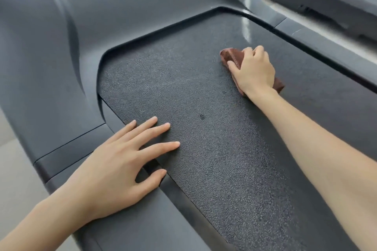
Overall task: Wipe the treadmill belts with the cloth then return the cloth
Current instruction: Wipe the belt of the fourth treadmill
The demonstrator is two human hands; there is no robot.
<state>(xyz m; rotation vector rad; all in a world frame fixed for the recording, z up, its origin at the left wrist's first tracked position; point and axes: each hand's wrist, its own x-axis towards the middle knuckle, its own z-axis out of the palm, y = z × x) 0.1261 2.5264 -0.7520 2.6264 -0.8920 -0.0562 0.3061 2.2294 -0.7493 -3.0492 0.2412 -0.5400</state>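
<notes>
My right hand (254, 71) pinches the cloth (229, 55) onto the belt (208, 161) for wiping; my left hand (120, 161), grip spread, steadies me.

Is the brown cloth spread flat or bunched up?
Bunched up: the cloth sits wadded under the right hand, ends poking out.
</notes>
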